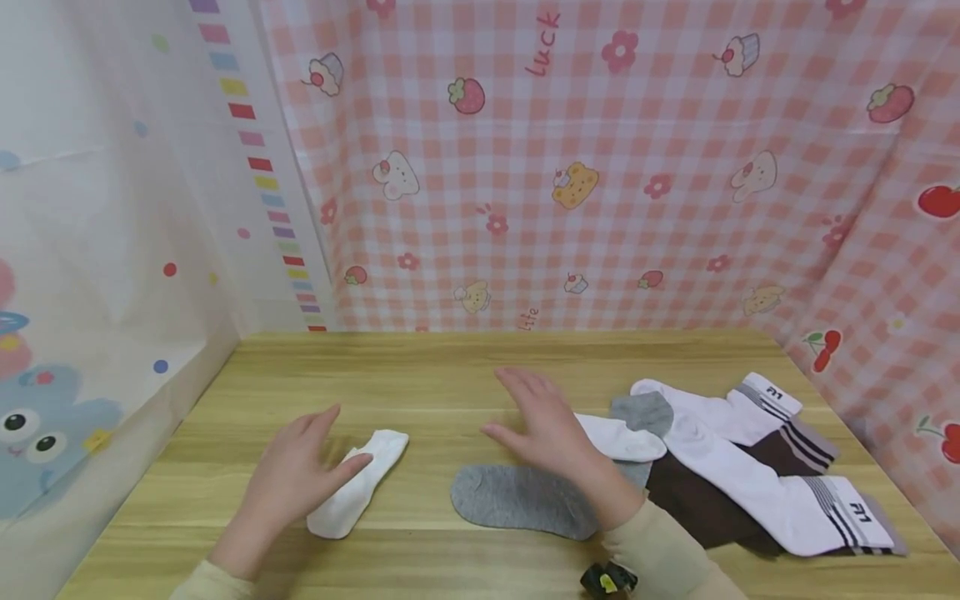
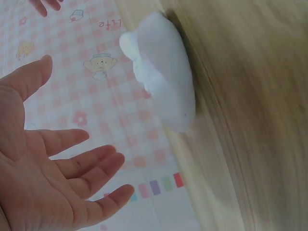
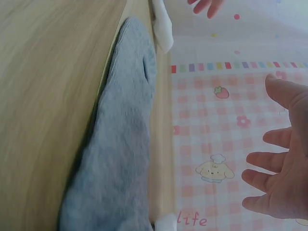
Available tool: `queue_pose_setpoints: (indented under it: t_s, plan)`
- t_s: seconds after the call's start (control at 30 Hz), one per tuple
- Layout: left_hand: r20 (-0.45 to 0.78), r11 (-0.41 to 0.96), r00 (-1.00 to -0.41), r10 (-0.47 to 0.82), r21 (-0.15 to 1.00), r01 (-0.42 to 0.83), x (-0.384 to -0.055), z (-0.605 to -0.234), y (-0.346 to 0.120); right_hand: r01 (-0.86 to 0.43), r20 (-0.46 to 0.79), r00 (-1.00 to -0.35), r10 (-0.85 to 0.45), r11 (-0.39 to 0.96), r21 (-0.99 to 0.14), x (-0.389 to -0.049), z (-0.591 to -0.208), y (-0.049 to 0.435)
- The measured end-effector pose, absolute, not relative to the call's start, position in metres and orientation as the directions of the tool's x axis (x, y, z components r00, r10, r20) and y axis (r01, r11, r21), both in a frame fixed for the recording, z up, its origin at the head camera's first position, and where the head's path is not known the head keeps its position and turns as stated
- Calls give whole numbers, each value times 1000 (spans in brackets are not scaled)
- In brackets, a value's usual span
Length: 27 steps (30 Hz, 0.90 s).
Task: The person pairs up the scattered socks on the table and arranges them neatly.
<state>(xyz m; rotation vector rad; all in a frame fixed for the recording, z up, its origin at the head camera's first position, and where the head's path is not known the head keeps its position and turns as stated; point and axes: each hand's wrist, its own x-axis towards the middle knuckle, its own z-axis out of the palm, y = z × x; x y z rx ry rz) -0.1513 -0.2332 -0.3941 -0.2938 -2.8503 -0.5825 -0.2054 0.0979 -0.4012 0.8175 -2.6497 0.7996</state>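
My left hand (image 1: pixel 296 467) hovers beside a white sock (image 1: pixel 360 487) lying at the left of the table, fingers spread and holding nothing. In the left wrist view, a gap shows between that hand (image 2: pixel 62 159) and the white sock (image 2: pixel 166 72). Above a grey sock (image 1: pixel 517 500) my right hand (image 1: pixel 551 429) is raised, its palm turned inward and its fingers apart. The right wrist view shows the grey sock (image 3: pixel 120 125) flat on the wood, with the right hand (image 3: pixel 284 154) clear of it. The right forearm hides part of the grey sock in the head view.
Several white, grey and dark brown socks overlap at the right; one long white sock (image 1: pixel 735 483) has striped cuffs. A small black item (image 1: pixel 609 578) lies near the front edge by the right sleeve. Checked pink cloth (image 1: pixel 525 233) hangs behind the wooden table (image 1: pixel 420 375).
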Motion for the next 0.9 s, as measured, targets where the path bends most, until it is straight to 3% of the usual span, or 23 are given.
queue_pose_setpoints:
  t_s: [0.9]
  plan:
    - [36,893,-987,157,422,158,-149,-401,-258,-527,236,-835,-497,596,-606,-212,-407,47]
